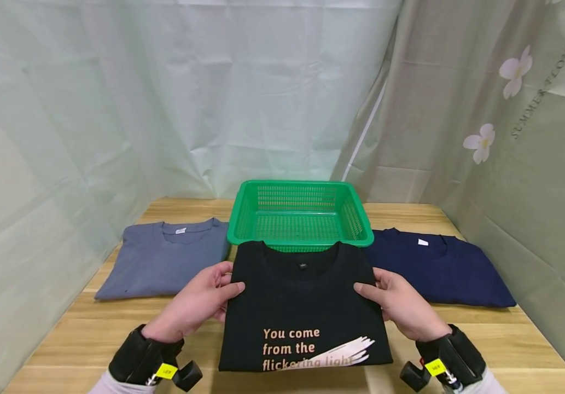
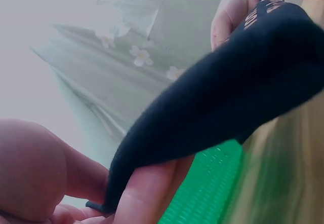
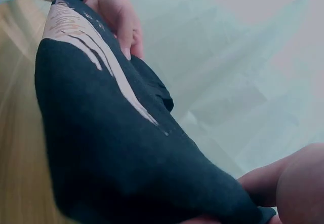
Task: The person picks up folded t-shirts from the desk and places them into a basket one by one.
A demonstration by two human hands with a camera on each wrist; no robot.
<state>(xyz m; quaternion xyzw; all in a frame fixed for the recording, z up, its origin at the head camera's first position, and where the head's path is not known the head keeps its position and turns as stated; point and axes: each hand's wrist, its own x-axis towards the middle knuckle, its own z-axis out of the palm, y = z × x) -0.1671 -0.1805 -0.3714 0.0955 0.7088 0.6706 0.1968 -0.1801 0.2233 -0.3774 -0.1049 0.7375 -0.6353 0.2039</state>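
Note:
A folded black T-shirt point(image 1: 302, 306) with printed lettering and a pale brush stroke is held up in front of the basket. My left hand point(image 1: 201, 298) pinches its left edge, thumb on the front and fingers behind. At the opposite edge my right hand point(image 1: 402, 301) pinches it the same way. In the left wrist view the shirt point(image 2: 202, 97) slants up from between thumb and fingers, raised off the wooden surface. The right wrist view shows the shirt point(image 3: 121, 148) sagging slightly between both hands. Beyond its collar stands a green plastic basket point(image 1: 297, 224), with nothing visible inside.
A folded grey-blue T-shirt point(image 1: 164, 262) lies left of the basket on the wooden table point(image 1: 85, 328). To the right lies a folded navy T-shirt point(image 1: 440, 268). Pale curtains point(image 1: 243, 98) hang behind and along both sides, close to the table's edges.

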